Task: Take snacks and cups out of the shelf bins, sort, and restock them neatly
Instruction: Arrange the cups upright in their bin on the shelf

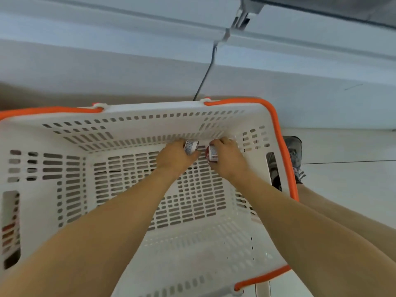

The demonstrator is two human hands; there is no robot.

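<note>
1. Pale floor tiles point(342, 189) and a grey-white base panel point(107, 67) fill the background, with a dark cable point(205, 78) running down behind the basket
2. Right below me sits a white slotted basket point(150, 116) with orange handles point(280, 146), and I've got both hands down at its far wall
3. Left hand point(173, 158) is curled round a small cup point(191, 146), pale label with grey print, grasped from the near side
4. Right hand point(228, 160) wraps a second cup point(212, 154), this one red and white, fingers closed over the top of it
5. Key relation: both cups sit ahead of the palms, on the far side toward the basket's back wall, just beside each other, almost touching; each hand already has its own, so neither is nearer
6. Long axes look tipped, each cup lying roughly on its side with the ends slanting away from me, though I can't call that firmly
7. Hard to read: fingers hide most of each cup, the labels are blurred, and I can't tell whether the cups rest on the basket floor or are lifted off it
8. A shoe point(294, 151) shows past the right rim, half hidden by the basket
</note>
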